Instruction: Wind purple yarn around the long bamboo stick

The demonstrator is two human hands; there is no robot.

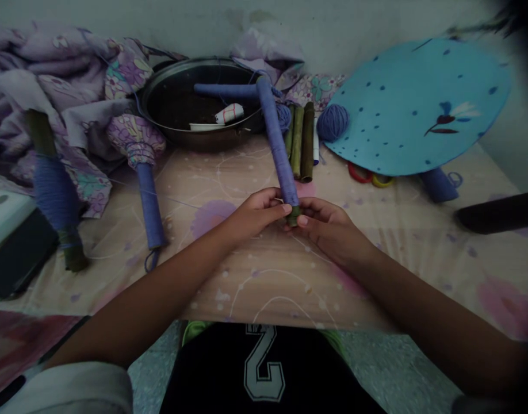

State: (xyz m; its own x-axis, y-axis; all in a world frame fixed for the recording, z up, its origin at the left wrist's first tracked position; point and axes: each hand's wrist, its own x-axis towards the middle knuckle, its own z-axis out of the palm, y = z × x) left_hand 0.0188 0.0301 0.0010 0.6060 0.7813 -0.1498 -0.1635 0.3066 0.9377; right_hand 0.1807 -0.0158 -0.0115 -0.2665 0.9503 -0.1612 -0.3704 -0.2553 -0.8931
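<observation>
A stick wrapped in blue-purple yarn (275,135) leans away from me, its bare greenish end toward me. At that end my left hand (266,211) pinches it from the left, with the thumb on top. From the right, my right hand (322,221) closes thumb and fingers on the same end. A thin strand of yarn (178,201) runs leftward from near my left hand. The stick's far end meets a second wrapped piece (225,91) that lies across the pan; whether they are joined I cannot tell. Behind the stick are bare green-brown sticks (296,141).
A dark pan (195,138) stands at the back, beside crumpled floral cloth (65,69). Left lie a yarn-wound stick (54,190) and a cloth-topped wrapped handle (150,207). Rightward are a yarn ball (333,122), a blue dotted oval fan (410,109), scissors handles (359,173) and a dark rod (501,211).
</observation>
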